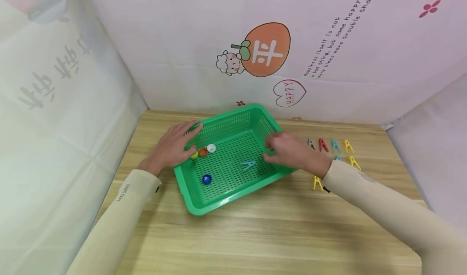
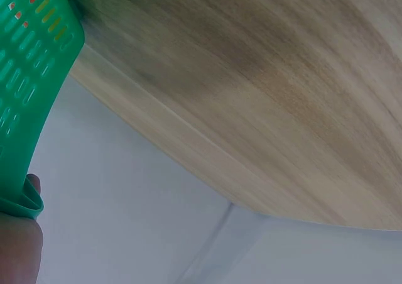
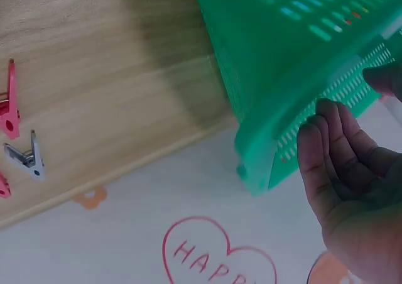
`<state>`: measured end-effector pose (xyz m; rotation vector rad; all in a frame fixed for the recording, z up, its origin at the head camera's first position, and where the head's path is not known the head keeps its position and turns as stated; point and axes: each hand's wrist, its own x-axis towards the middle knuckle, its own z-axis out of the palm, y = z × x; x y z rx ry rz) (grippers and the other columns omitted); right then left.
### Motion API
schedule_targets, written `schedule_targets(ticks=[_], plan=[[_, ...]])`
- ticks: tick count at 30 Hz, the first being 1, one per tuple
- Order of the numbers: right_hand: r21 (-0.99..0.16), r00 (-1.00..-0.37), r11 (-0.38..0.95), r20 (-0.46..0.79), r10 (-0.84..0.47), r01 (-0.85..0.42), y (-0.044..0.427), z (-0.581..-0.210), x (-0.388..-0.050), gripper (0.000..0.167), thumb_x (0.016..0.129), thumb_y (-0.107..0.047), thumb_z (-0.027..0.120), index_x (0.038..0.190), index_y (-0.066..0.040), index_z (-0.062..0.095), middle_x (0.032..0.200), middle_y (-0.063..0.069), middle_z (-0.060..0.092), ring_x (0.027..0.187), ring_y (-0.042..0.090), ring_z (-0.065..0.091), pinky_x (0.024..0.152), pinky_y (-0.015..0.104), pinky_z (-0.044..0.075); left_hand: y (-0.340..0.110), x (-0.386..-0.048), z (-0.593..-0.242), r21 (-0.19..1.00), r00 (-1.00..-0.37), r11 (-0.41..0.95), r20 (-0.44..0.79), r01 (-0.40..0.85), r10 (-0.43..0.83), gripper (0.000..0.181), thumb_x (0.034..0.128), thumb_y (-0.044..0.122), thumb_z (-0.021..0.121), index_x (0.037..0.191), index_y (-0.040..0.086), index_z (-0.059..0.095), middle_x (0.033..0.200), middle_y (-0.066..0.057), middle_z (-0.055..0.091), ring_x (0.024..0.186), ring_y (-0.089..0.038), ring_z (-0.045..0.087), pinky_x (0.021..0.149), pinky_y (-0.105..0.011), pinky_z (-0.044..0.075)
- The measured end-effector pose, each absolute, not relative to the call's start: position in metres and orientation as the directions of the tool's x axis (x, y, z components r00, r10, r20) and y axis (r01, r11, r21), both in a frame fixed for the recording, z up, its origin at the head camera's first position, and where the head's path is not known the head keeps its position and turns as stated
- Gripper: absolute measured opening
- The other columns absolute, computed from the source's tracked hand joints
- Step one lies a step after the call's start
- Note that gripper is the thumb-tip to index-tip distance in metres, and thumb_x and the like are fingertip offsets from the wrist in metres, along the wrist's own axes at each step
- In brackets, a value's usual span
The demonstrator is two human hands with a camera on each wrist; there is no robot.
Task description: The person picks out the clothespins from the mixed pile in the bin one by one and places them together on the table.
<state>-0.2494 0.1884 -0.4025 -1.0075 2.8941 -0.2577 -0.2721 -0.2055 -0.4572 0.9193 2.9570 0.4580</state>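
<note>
A green plastic basket (image 1: 230, 196) with slotted walls stands on the wooden table. Inside it lie a light-blue clothespin (image 1: 248, 165), a dark-blue cap (image 1: 206, 179), and white (image 1: 211, 148), orange (image 1: 203, 152) and yellow (image 1: 195, 155) caps near the left wall. My left hand (image 1: 175, 145) grips the basket's left rim, thumb on the inner side; the left wrist view shows only part of it at the rim. Over the right end of the basket is my right hand (image 1: 290, 150), its fingers loosely bent and apart from the thumb (image 3: 382, 81), holding nothing.
Several clothespins lie right of the basket, among them a red one (image 1: 322, 145), a grey one (image 3: 28, 158) and a yellow one (image 1: 348, 146); my right forearm partly covers the group. A printed white wall covering (image 1: 189, 64) rises behind the table (image 1: 255, 234).
</note>
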Motion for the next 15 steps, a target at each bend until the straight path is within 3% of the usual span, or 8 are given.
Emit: schedule_targets(ticks=[3, 8, 10, 13, 15], plan=[[-0.172, -0.768, 0.770, -0.092, -0.634, -0.615, 0.183, -0.409, -0.251, 0.027, 0.094, -0.029, 0.081, 0.098, -0.002, 0.076, 0.089, 0.004, 0.071, 0.073, 0.014, 0.060, 0.063, 0.033, 0.056, -0.206, -0.273, -0.456, 0.281, -0.825, 0.782, 0.076, 0.556, 0.560, 0.074, 0.1067, 0.029, 0.057, 0.173, 0.011, 0.029, 0.181, -0.015, 0.024, 0.165, -0.042, 0.026, 0.135, -0.062, 0.022], [-0.176, -0.698, 0.730, -0.214, -0.683, -0.660, 0.177, -0.420, -0.251, 0.026, 0.096, -0.028, 0.081, 0.100, -0.002, 0.077, 0.093, 0.006, 0.076, 0.075, 0.011, 0.064, 0.071, 0.036, 0.062, -0.206, -0.273, -0.455, 0.287, -0.825, 0.781, 0.066, 0.554, 0.561, 0.074, 0.1066, 0.029, 0.057, 0.173, 0.012, 0.029, 0.181, -0.014, 0.024, 0.166, -0.041, 0.025, 0.135, -0.062, 0.021], [-0.205, -0.672, 0.716, -0.249, -0.698, -0.668, 0.174, -0.423, -0.253, 0.024, 0.097, -0.026, 0.080, 0.099, -0.003, 0.079, 0.090, 0.004, 0.076, 0.071, 0.009, 0.062, 0.069, 0.033, 0.060, -0.206, -0.272, -0.455, 0.284, -0.826, 0.783, 0.066, 0.553, 0.560, 0.075, 0.1064, 0.029, 0.057, 0.173, 0.012, 0.029, 0.181, -0.014, 0.024, 0.166, -0.041, 0.025, 0.135, -0.062, 0.022], [-0.264, -0.641, 0.716, -0.320, -0.697, -0.646, 0.171, -0.426, -0.256, 0.020, 0.097, -0.023, 0.080, 0.086, -0.007, 0.075, 0.072, -0.004, 0.064, 0.060, 0.006, 0.050, 0.059, 0.025, 0.048, -0.206, -0.272, -0.455, 0.285, -0.826, 0.782, 0.072, 0.554, 0.559, 0.075, 0.1062, 0.029, 0.058, 0.173, 0.011, 0.030, 0.181, -0.014, 0.024, 0.166, -0.041, 0.026, 0.135, -0.062, 0.023], [-0.297, -0.622, 0.727, -0.380, -0.685, -0.619, 0.169, -0.428, -0.259, 0.027, 0.097, -0.022, 0.079, 0.074, -0.013, 0.068, 0.062, -0.009, 0.052, 0.056, 0.006, 0.041, 0.055, 0.023, 0.037, -0.206, -0.271, -0.455, 0.287, -0.825, 0.780, 0.076, 0.557, 0.561, 0.075, 0.1061, 0.028, 0.058, 0.173, 0.011, 0.030, 0.181, -0.014, 0.025, 0.165, -0.041, 0.027, 0.135, -0.062, 0.023]])
